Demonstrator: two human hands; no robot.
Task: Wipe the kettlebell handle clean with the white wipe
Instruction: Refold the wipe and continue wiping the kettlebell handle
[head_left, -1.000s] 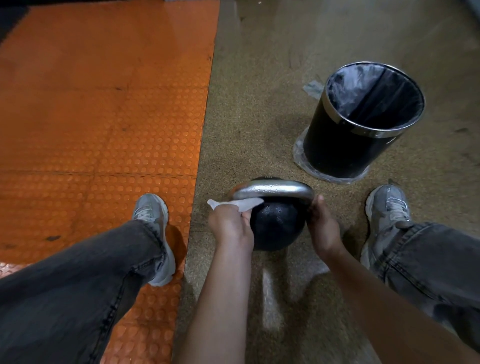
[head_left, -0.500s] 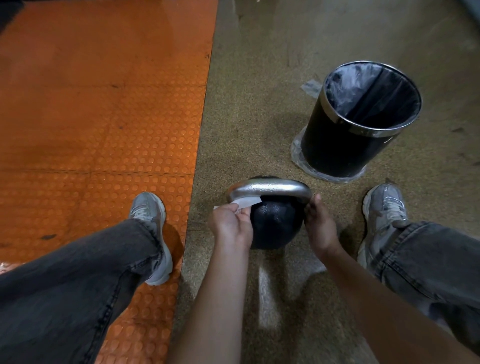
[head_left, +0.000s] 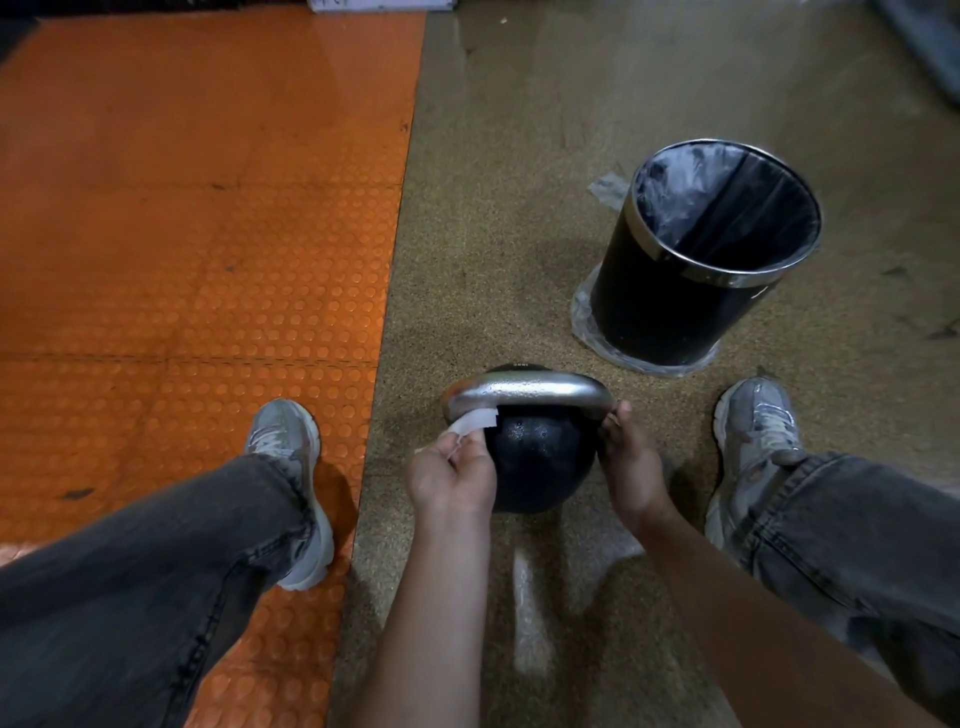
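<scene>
A black kettlebell (head_left: 537, 457) with a shiny silver handle (head_left: 527, 392) stands on the speckled floor between my feet. My left hand (head_left: 451, 475) pinches a small white wipe (head_left: 475, 420) and holds it against the underside of the handle's left end. My right hand (head_left: 631, 462) grips the right side of the kettlebell where the handle meets the ball, fingers curled around it.
A black waste bin (head_left: 675, 306) with a steel rim and plastic liner stands to the upper right. Orange studded matting (head_left: 197, 234) covers the floor on the left. My grey shoes (head_left: 283, 441) and dark jeans flank the kettlebell.
The wipe has slid in under the handle's left end and shows less. My left hand has shifted slightly toward the ball. My right hand keeps its hold.
</scene>
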